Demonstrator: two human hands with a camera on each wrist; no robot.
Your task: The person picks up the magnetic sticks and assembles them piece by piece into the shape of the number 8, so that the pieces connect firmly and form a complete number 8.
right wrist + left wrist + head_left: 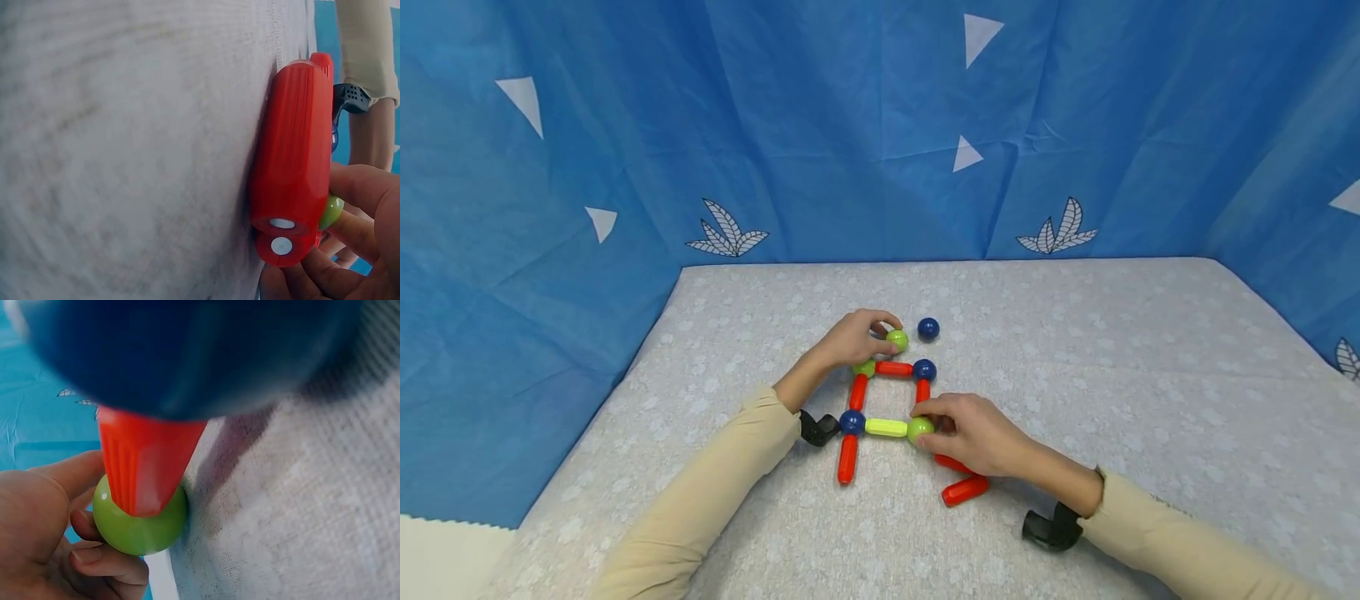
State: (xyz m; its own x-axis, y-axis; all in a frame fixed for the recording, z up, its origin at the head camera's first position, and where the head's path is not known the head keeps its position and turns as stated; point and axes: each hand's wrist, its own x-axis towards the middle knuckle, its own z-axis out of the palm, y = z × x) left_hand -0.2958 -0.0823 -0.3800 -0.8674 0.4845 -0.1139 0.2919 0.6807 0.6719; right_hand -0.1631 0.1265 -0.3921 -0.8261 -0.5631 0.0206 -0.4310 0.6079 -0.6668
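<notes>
A square of magnetic rods and balls lies on the table, with blue and green balls at its corners. My left hand [854, 336] pinches a loose green ball [897, 340] just beyond the far side. With thumb and fingers my right hand [973, 429] grips the green corner ball [921, 430] at the near right. A yellow-green rod [886, 427] joins that ball to a blue ball [852, 422], from which a red rod [847, 460] sticks out towards me. In the left wrist view, a red rod [147, 462] and a green ball [140, 528] partly cover the left hand.
Past the square's far right corner ball [924, 370] sits a separate blue ball [928, 328]. Beside the right hand lie two loose red rods, the nearer rod [965, 491] fully visible and the other partly hidden. A blue curtain [880, 133] hangs behind the pale patterned tablecloth [1075, 333].
</notes>
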